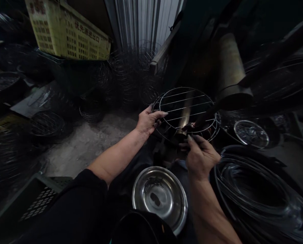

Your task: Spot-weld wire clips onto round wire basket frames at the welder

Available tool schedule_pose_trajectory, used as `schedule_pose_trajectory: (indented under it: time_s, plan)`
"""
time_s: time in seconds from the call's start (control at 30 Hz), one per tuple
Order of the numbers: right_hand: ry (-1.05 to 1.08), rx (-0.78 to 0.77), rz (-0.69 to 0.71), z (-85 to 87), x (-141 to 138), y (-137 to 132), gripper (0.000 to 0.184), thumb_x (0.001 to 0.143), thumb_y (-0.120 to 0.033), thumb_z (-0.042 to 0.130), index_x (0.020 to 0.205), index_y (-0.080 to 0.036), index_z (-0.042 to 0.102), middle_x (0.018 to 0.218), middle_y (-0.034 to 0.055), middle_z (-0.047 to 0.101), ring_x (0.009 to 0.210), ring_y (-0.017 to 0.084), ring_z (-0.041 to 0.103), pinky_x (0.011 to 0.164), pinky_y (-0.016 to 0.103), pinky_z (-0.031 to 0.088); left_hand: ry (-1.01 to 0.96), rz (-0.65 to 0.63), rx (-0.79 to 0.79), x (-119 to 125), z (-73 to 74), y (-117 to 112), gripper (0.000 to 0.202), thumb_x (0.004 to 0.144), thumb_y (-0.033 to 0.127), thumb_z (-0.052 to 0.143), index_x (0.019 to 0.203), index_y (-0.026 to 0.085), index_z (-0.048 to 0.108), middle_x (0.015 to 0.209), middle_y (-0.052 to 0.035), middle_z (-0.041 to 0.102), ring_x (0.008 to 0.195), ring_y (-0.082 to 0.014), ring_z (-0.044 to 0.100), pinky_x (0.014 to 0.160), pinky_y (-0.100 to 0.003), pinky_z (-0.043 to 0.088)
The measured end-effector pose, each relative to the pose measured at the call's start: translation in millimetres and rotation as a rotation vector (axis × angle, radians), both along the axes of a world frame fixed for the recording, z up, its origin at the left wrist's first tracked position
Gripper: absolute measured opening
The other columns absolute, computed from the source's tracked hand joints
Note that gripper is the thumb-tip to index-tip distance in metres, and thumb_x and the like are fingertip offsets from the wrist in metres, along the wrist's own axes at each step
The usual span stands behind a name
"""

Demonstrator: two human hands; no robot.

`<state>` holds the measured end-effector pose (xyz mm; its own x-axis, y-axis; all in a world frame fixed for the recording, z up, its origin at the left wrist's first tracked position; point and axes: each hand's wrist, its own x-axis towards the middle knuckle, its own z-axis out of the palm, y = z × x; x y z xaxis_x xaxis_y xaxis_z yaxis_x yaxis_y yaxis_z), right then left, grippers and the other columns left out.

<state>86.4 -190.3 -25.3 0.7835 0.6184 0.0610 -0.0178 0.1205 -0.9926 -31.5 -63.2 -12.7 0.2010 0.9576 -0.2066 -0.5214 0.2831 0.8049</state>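
Observation:
My left hand [147,122] grips the left edge of a round wire rack [185,107], thumb on top and fingers below. The rack has a ring rim with several parallel bars and a second ring beneath. My right hand [202,156] is closed in a pinch at the rack's near edge; what lies between its fingertips cannot be made out. A dark machine arm [204,116] with a coppery tip reaches over the rack's near rim. A brass-coloured rod [185,117] shows through the bars. Below my hands, a steel basin [184,203] holds small wire pieces.
A thick metal cylinder [233,64] hangs at upper right. Coiled wire [253,189] lies at right, near a bowl [264,144] of small parts. Wire racks [47,123] and a green crate [37,200] are at left, with a yellow crate [72,37] behind.

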Motion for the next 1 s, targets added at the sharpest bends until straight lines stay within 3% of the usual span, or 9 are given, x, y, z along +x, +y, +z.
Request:
schedule_pose_trajectory:
  time_s: [0.2,0.57,0.73,0.83,1.0]
  plan:
    - [0.039,0.055,-0.024,0.6,4,8,0.025,0.062,-0.033,0.083,0.076,-0.016,0.071,0.061,-0.0022,0.067,0.044,0.014,0.064,0.042,0.022,0.051,0.000,0.007,-0.022,3,4.9,4,0.041,0.047,0.012,0.085,0.078,0.018,0.059,0.062,0.0061,0.056,0.051,-0.0054,0.051,0.048,-0.019,0.033]
    - [0.034,0.021,0.032,6.8,16,19,0.022,0.064,-0.031,0.080,0.076,-0.015,0.071,0.059,-0.0014,0.067,0.045,0.015,0.065,0.038,0.020,0.047,0.040,0.045,-0.128,13,6.6,15,0.036,0.048,0.010,0.083,0.072,0.017,0.058,0.059,0.0036,0.057,0.050,-0.0069,0.050,0.045,-0.020,0.031]
    - [-0.062,-0.177,0.177,13.5,24,7,0.031,0.064,-0.036,0.083,0.084,-0.014,0.074,0.056,-0.0016,0.065,0.041,0.014,0.061,0.033,0.019,0.040,0.064,0.054,-0.144,15,7.8,16,0.035,0.049,0.007,0.081,0.073,0.017,0.056,0.057,0.0041,0.057,0.050,-0.0069,0.050,0.044,-0.019,0.034]
    - [-0.152,-0.253,0.206,10.8,27,0,0.036,0.066,-0.038,0.081,0.092,-0.014,0.076,0.058,-0.0018,0.066,0.045,0.016,0.064,0.037,0.020,0.044,0.055,0.069,-0.166,16,8.5,17,0.036,0.051,0.006,0.080,0.073,0.018,0.054,0.055,0.0053,0.055,0.049,-0.0061,0.049,0.044,-0.018,0.032]
    - [-0.012,-0.146,0.153,3.4,23,6,0.034,0.063,-0.038,0.078,0.086,-0.014,0.073,0.063,0.0001,0.069,0.047,0.017,0.066,0.040,0.023,0.049,0.053,0.079,-0.158,15,9.9,16,0.036,0.050,0.005,0.080,0.072,0.018,0.055,0.056,0.0056,0.054,0.048,-0.0056,0.048,0.043,-0.018,0.031]
